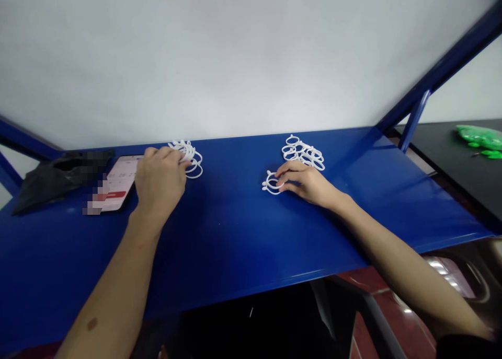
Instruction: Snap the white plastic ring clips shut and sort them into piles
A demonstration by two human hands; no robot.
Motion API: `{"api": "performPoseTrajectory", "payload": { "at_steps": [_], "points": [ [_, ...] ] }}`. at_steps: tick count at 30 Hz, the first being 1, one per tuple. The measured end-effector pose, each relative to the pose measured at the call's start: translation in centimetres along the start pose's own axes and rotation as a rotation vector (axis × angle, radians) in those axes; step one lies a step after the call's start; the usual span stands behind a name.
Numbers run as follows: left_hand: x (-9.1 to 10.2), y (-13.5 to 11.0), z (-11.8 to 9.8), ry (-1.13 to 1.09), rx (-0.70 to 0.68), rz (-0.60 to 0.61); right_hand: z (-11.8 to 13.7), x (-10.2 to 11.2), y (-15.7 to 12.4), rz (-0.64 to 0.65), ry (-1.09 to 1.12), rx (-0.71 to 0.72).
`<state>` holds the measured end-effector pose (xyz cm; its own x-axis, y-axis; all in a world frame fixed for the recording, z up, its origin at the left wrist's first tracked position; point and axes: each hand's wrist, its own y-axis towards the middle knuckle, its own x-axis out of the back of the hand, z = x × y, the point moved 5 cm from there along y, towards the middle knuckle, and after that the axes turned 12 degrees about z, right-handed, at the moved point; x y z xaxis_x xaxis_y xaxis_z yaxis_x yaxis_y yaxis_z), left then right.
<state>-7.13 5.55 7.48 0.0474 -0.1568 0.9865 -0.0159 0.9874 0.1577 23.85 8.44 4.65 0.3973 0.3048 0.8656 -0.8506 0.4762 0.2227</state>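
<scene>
Two heaps of white rings on blue bench [235,228], single head view: left heap [189,153] under curled left hand [160,178], grip not readable; right heap [303,152] just behind right hand [306,184], half open, fingertips resting on loose ring [270,184]. Judged midway: both heaps stocked, one ring apart.

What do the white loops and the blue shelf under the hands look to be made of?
White loops: probably thin plastic, like closed cable ties; slender, uniform white strips with small tabs and a slight sheen. Blue shelf: likely painted sheet metal; smooth, glossy blue with soft reflections and a folded front edge.
</scene>
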Motion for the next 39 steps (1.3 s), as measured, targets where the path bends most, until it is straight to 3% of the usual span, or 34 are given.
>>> {"api": "performPoseTrajectory", "payload": {
  "at_steps": [7, 15, 17, 19, 22, 24, 29, 39],
  "points": [
    [-1.6, 0.0, -0.2, -0.001, -0.040, 0.199, 0.3, -0.2, -0.1, 0.152, 0.012, -0.009],
    [0.0, -0.4, -1.5, -0.105, 0.042, -0.001, 0.5, -0.9, 0.0, 0.203, -0.015, -0.007],
    [0.1, -0.6, -3.0, -0.167, -0.053, -0.047, 1.0, -1.2, 0.1, 0.204, -0.034, -0.009],
    [-0.5, -1.0, -5.2, -0.243, -0.254, -0.043, 1.7, -1.6, 0.3, 0.207, -0.050, 0.002],
    [-2.2, -2.3, -8.8, -0.308, -0.580, 0.090, 2.9, -2.3, 0.7, 0.215, -0.053, 0.051],
    [-3.2, -3.1, -10.3, -0.320, -0.690, 0.166, 3.7, -2.7, 0.8, 0.222, -0.043, 0.087],
    [-3.9, -3.6, -11.1, -0.349, -0.765, 0.169, 4.7, -3.2, 1.0, 0.243, -0.048, 0.132],
    [-4.2, -2.2, -10.5, -0.506, -0.727, 0.085, 5.5, -3.8, 1.2, 0.303, -0.320, 0.132]
  ]
}}
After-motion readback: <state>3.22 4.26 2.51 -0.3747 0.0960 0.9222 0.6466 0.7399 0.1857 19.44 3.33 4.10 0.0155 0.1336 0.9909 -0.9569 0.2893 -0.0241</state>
